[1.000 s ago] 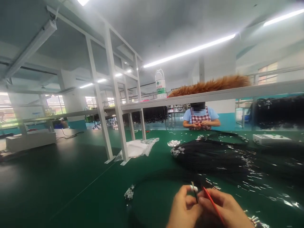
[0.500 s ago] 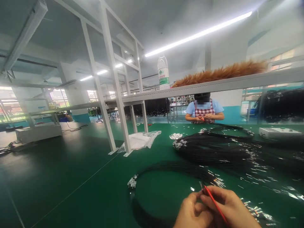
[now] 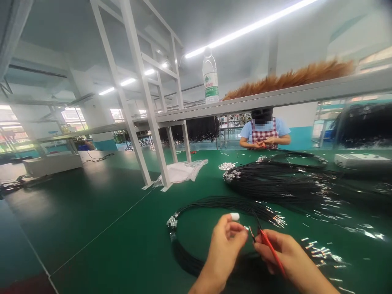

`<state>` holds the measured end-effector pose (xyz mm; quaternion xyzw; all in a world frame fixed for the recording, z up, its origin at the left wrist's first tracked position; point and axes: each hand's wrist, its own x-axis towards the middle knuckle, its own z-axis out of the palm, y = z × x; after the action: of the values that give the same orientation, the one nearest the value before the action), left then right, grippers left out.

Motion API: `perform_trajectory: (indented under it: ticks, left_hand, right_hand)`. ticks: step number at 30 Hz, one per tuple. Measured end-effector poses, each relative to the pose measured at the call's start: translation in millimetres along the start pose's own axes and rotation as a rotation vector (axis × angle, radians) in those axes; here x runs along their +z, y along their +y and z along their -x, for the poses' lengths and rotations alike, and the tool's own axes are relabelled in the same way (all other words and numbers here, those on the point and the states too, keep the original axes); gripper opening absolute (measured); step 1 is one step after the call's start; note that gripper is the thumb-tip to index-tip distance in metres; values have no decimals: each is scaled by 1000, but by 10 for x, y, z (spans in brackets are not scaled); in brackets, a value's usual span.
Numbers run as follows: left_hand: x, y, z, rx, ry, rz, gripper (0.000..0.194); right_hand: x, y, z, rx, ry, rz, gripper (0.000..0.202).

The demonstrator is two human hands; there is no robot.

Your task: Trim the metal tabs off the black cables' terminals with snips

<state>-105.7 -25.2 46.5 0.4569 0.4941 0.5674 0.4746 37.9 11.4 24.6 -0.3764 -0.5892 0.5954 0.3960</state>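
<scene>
My right hand [image 3: 283, 251] is closed round a red-handled tool [image 3: 272, 251], and a black cable end with thin bared wires [image 3: 251, 233] shows at its fingertips. My left hand [image 3: 228, 245], just to the left, pinches a small shiny piece [image 3: 246, 228] between thumb and finger; a white cover is on one raised fingertip. Behind and beneath the hands curves a bundle of black cables [image 3: 186, 261], with silvery connectors [image 3: 172, 221] at its left end and bared tips [image 3: 277, 218] at its right.
A larger black cable pile [image 3: 275, 179] lies beyond, near small white pieces [image 3: 227, 166]. Loose shiny bits [image 3: 324, 253] lie at right. A white rack [image 3: 150, 110] stands on the green table [image 3: 101, 228], beside a plastic bag [image 3: 183, 171]. A person [image 3: 265, 130] sits opposite.
My left hand has moved left and up, away from my right hand, and its fingers now show. The head view has tipped slightly downward.
</scene>
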Motion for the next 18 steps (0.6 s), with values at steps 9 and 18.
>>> perform_trajectory:
  ticks: [9, 18]
  left_hand:
    - [58, -24, 34, 79, 139, -113, 34]
    - [105, -26, 64, 120, 203, -211, 32]
  right_hand:
    - [140, 134, 58, -117, 197, 413, 23]
    - [178, 130, 92, -96, 275, 449, 29]
